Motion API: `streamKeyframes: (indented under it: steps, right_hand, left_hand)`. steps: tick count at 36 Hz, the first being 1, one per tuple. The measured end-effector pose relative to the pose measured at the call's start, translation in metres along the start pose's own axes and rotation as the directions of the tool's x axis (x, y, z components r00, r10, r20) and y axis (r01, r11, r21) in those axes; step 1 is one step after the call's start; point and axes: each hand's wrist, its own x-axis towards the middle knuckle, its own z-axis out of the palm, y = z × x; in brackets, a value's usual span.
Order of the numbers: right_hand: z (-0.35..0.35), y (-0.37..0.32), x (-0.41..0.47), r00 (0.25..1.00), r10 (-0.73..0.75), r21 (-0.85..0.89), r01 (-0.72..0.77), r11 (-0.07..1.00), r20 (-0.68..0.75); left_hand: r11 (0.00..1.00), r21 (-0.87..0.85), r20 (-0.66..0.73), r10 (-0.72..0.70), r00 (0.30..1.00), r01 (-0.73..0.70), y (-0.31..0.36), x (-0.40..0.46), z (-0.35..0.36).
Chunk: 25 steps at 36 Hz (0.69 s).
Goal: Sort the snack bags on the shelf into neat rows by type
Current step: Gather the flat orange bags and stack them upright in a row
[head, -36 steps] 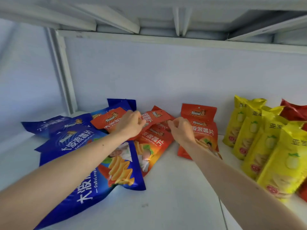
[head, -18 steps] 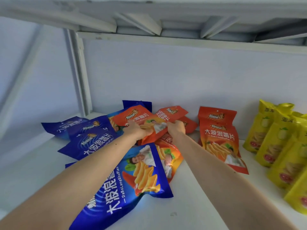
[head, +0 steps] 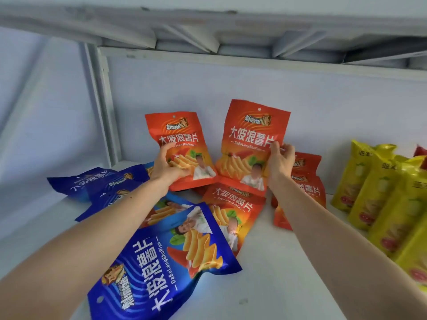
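My left hand (head: 166, 168) grips an orange chip bag (head: 178, 135) and holds it upright above the shelf. My right hand (head: 280, 159) grips a second orange bag (head: 253, 132) by its right edge, upright beside the first. Another orange bag (head: 233, 209) lies flat beneath them, and more orange bags (head: 305, 188) lean behind my right wrist. A large blue bag (head: 166, 262) lies flat in front, under my left forearm. More blue bags (head: 101, 183) lie at the left. Yellow bags (head: 379, 188) stand in rows at the right.
The white shelf board (head: 272, 273) shows bare surface at the front middle. A white upright post (head: 104, 107) stands at the back left. The upper shelf's underside (head: 208, 31) hangs close overhead. A red bag corner (head: 420, 151) peeks behind the yellow ones.
Both hands have lifted one orange bag each off the pile and turned them upright, facing me. The view has shifted left, so fewer yellow bags show.
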Motion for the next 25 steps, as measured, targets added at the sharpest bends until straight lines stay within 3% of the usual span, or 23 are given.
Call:
streamKeyframes:
  steps: [5, 9, 11, 15, 19, 25]
  right_hand:
    - [-0.017, -0.021, 0.0, 0.993, -0.107, -0.01, 0.107, 0.994, -0.043]
    - [-0.029, -0.036, -0.002, 0.943, -0.274, -0.057, 0.268, 0.962, -0.187]
    - [-0.036, -0.043, -0.001, 0.934, -0.276, -0.043, 0.274, 0.961, -0.229]
    - [-0.034, -0.043, -0.004, 0.989, -0.136, -0.124, 0.128, 0.984, -0.065]
    - [-0.024, -0.027, -0.018, 0.994, -0.038, -0.239, 0.06, 0.969, 0.098]
    - [-0.031, -0.01, -0.033, 0.991, -0.109, -0.391, 0.128, 0.911, 0.071]
  left_hand:
    - [0.998, -0.051, 0.0, 0.043, 0.999, -0.043, 0.005, 0.005, 0.011]
    - [0.99, -0.107, 0.023, 0.09, 0.996, -0.087, 0.011, 0.007, 0.02]
    - [0.989, -0.11, 0.021, 0.101, 0.995, -0.098, 0.013, 0.007, 0.023]
    - [0.975, -0.199, 0.077, 0.119, 0.99, -0.102, 0.019, 0.0, 0.035]
    - [0.932, -0.362, 0.231, 0.082, 0.969, 0.007, 0.031, -0.012, 0.056]
    - [0.945, -0.315, 0.274, 0.182, 0.944, -0.091, 0.041, -0.031, 0.086]
